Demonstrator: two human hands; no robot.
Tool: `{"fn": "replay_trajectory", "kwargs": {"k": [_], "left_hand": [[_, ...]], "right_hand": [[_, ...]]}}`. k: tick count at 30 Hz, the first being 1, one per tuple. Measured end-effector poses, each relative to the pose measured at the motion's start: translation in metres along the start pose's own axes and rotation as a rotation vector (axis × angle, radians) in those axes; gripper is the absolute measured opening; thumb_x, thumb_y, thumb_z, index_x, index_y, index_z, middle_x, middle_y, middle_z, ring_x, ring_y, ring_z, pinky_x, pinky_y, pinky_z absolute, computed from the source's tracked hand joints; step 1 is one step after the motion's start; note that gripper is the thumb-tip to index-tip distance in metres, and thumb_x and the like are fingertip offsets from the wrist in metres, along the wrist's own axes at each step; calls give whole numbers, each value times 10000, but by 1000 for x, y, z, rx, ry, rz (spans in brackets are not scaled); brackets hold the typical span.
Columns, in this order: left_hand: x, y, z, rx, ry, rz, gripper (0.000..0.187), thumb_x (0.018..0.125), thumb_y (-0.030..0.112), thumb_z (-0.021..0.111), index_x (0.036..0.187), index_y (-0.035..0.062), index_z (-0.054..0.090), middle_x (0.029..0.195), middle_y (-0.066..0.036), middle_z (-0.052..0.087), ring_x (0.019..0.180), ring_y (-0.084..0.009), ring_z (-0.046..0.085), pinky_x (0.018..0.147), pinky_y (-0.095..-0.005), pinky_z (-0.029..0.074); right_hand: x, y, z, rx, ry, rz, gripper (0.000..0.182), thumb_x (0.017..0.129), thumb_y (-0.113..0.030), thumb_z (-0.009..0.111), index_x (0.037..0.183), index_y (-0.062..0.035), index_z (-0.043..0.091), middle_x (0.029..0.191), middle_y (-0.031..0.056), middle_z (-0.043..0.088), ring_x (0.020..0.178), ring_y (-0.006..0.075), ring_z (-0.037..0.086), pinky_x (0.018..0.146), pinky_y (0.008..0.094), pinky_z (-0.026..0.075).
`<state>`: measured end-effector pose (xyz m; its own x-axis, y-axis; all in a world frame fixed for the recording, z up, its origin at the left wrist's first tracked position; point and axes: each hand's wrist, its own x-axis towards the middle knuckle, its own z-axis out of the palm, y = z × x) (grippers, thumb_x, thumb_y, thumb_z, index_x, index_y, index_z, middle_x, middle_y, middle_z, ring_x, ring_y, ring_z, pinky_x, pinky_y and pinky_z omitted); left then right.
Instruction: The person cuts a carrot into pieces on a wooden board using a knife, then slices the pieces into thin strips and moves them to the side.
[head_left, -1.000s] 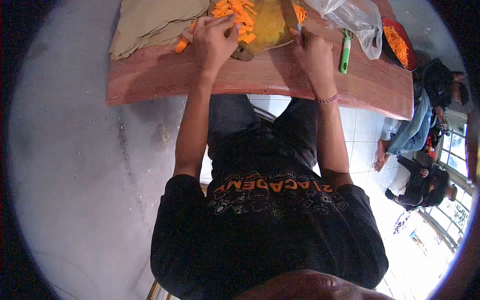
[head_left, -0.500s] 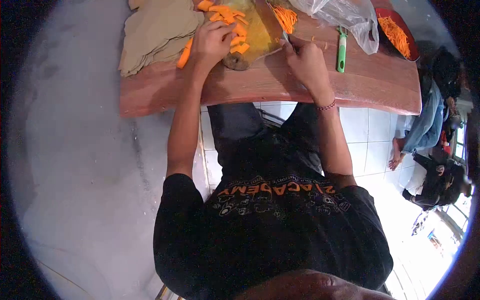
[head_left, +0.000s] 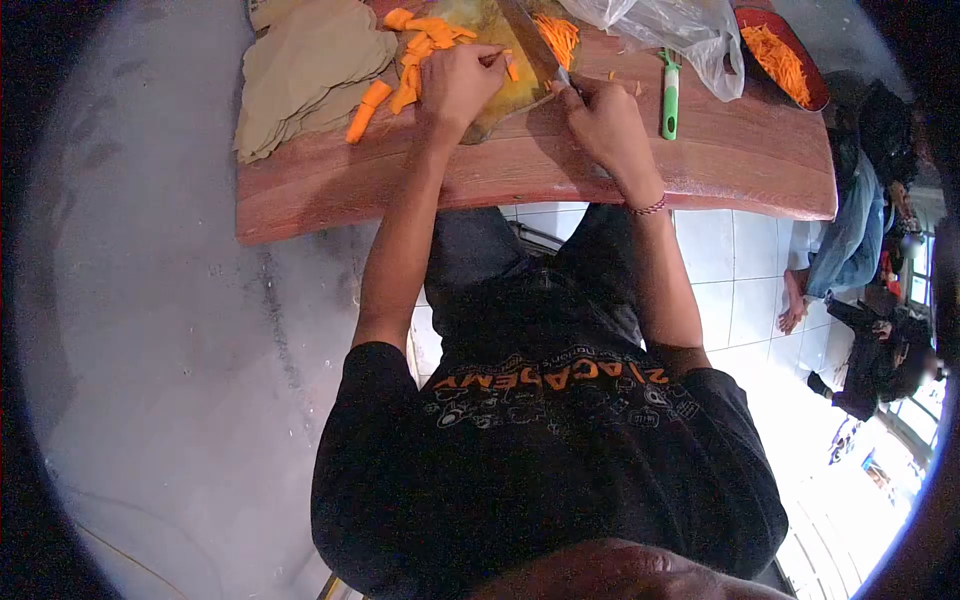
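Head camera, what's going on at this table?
It looks like carrot cutting. The right hand grips a knife over the stained cutting board; the left hand is beside a carrot slice. Carrot chunks lie to the left, carrot shreds right of the blade. More shreds fill a red dish.

Lone head-worn camera, facing steeply down, close above torso [head_left: 545,480], tabletop [head_left: 740,165] along top

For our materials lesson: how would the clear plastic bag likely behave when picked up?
The plastic bag would probably flop, since it lies crumpled. It is likely light, as its film looks thin and see-through.
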<state>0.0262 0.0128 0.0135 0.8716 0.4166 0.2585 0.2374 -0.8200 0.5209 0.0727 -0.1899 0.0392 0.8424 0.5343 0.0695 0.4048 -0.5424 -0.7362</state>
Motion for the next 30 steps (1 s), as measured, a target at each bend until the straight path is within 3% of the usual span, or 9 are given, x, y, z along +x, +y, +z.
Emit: {"fn": "replay_trajectory", "kwargs": {"k": [2, 4, 5, 7, 14, 16, 20, 22, 30], "left_hand": [[-1, 2, 0, 107, -22, -32, 310, 872, 381, 720, 1072, 149, 771, 963, -83, 755, 816, -273, 709, 759, -360, 551], [-4, -5, -1, 263, 160, 153, 249, 855, 369, 718, 1009, 188, 794, 1034, -26, 750, 1014, -249, 651, 889, -425, 458], [-5, -10, -3, 261, 161, 150, 249, 855, 369, 718, 1009, 188, 794, 1034, -26, 750, 1014, -249, 651, 889, -425, 458], [-7, -20, -7, 206, 114, 389, 270, 856, 396, 721, 1041, 211, 788, 1147, 31, 722, 1173, -201, 554, 987, -447, 347], [-12, -32, 7, 210, 105, 385, 319, 830, 459, 745, 1049, 230, 788, 1162, 81, 719, 1144, -138, 560, 1003, -477, 268], [-15, -31, 9, 189, 162, 377, 288, 829, 450, 749, 1006, 229, 798, 1108, 86, 736, 1117, -128, 574, 990, -468, 268], [-17, -30, 9, 148, 199, 376, 248, 826, 425, 751, 959, 223, 807, 1056, 91, 748, 1091, -124, 585, 981, -481, 264], [-17, -32, 10, 152, 223, 403, 224, 821, 407, 751, 931, 220, 810, 1047, 97, 749, 1072, -128, 593, 977, -498, 258], [-18, -29, 9, 157, 189, 386, 265, 833, 440, 727, 949, 214, 806, 1069, 88, 746, 1061, -148, 601, 979, -510, 262]], "right_hand": [[-1, -1, 0, -9, -39, 56, 354, 942, -326, 607, 948, 13, 707, 809, 322, 645, 832, 490, 650, 734, 537, 529], [-1, 4, 5, -4, 51, -61, 350, 940, -307, 605, 930, 30, 698, 813, 325, 644, 831, 493, 650, 737, 541, 527], [-1, 5, 5, -7, 49, -62, 350, 940, -307, 605, 930, 30, 698, 813, 325, 644, 831, 493, 650, 737, 541, 527], [-1, 2, 3, 18, 13, -45, 341, 935, -288, 604, 920, 43, 686, 822, 327, 644, 838, 497, 647, 733, 547, 523], [-9, -11, 3, 24, -20, -52, 292, 922, -248, 591, 935, 34, 668, 833, 330, 640, 848, 506, 632, 728, 554, 516], [-8, -6, 8, 3, -14, -78, 293, 949, -250, 584, 1057, 2, 687, 839, 305, 639, 859, 466, 644, 712, 499, 500], [-11, -10, 8, -15, -12, -104, 290, 945, -242, 586, 1045, 13, 682, 843, 303, 639, 860, 472, 637, 703, 498, 501], [-12, -11, 9, -25, 32, -131, 256, 915, -220, 593, 939, 21, 676, 810, 324, 638, 817, 504, 635, 716, 558, 517], [-15, -16, 11, -45, 42, -145, 261, 935, -227, 587, 937, 18, 678, 791, 323, 633, 794, 501, 637, 691, 560, 515]]}}
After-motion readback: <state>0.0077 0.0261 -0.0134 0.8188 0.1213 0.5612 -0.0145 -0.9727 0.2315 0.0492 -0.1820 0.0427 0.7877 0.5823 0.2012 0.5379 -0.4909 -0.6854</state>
